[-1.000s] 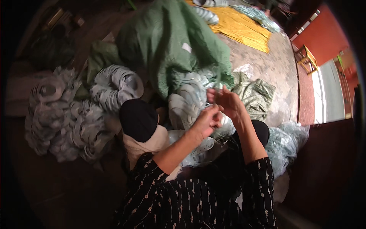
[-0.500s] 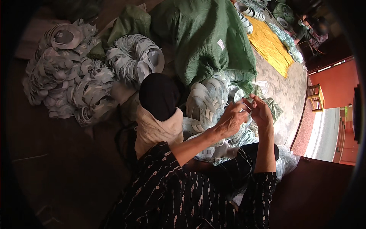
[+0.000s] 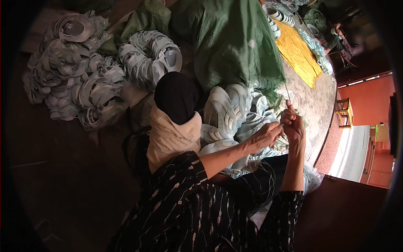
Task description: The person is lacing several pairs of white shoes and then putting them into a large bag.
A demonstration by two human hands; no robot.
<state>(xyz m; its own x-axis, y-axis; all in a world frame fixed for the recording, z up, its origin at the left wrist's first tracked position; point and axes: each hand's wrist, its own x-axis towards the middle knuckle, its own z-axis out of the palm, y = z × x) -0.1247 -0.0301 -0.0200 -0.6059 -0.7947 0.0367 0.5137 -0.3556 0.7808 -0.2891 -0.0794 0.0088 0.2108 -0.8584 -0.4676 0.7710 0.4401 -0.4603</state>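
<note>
My left hand is closed, its fingertips pinched together against the palm side of my right hand. What the left fingers hold is too small to make out. My right hand is raised, with its index finger pointing up and the other fingers curled in. From that fingertip a thin thread runs up towards the lower corner of the green sack. Just left of and below the hands lie pale grey-white shoe uppers, heaped at the sack's mouth.
Bundles of grey shoe pieces are piled at the left, beside a ring-shaped bundle. A beige towel wraps a black rounded form before me. A yellow sheet, a wooden stool and another person are at the right.
Both hands have shifted slightly right and down. The right index finger now points up along the thread, and the left fingers have drawn in against the right hand.
</note>
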